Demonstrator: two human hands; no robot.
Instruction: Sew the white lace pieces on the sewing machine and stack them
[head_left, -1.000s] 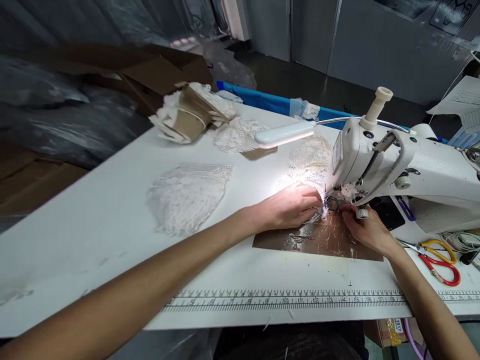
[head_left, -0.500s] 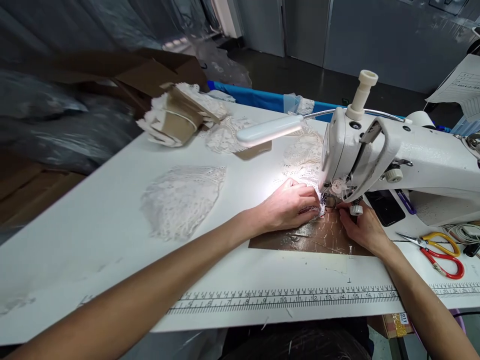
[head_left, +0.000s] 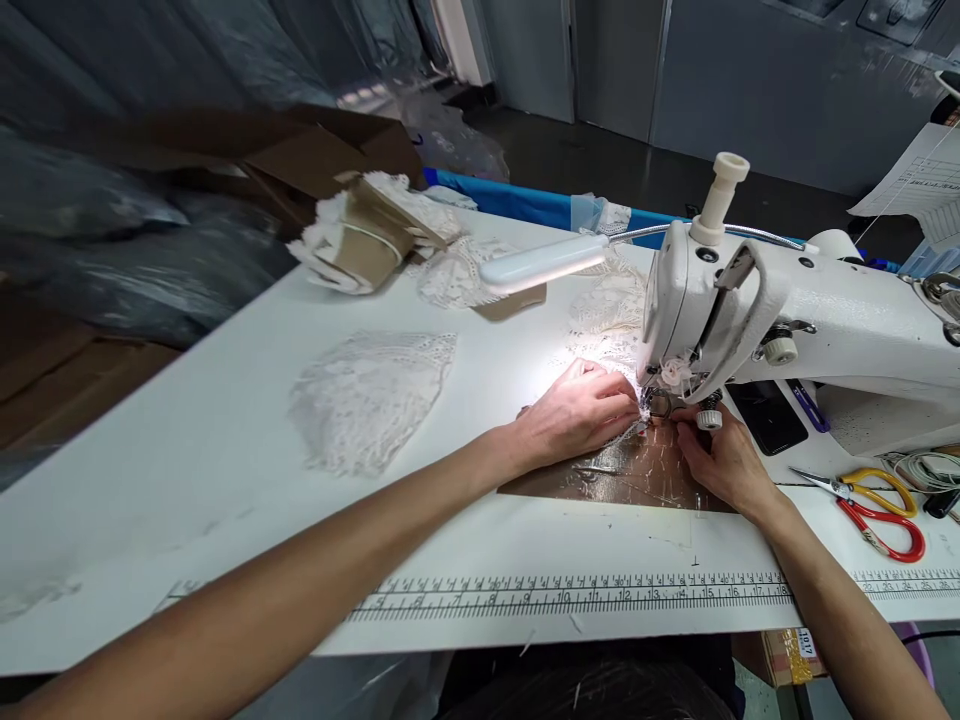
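My left hand [head_left: 581, 408] is closed on white lace fabric [head_left: 611, 350], just left of the needle of a white sewing machine [head_left: 847, 300]. Its fingers curl down over the lace, which spreads out behind the hand under a bright light. To the right of the presser foot, my right hand [head_left: 724, 455] rests low by the machine head. Its fingertips are partly hidden behind a tension knob, so what they touch does not show. Both hands are above a shiny brown sheet [head_left: 622, 480] on the table.
A stack of lace pieces [head_left: 375, 400] lies at left. Behind it sits a tied lace bundle [head_left: 371, 240] with cardboard. A lamp [head_left: 544, 265] reaches over the table. At right are a phone [head_left: 769, 415], a purple tool [head_left: 808, 405] and scissors [head_left: 874, 505]. A printed ruler [head_left: 570, 597] runs along the front.
The whole view has shifted slightly. A little less of the lace shows by my left fingers near the needle. Both hands keep nearly the same places at the machine.
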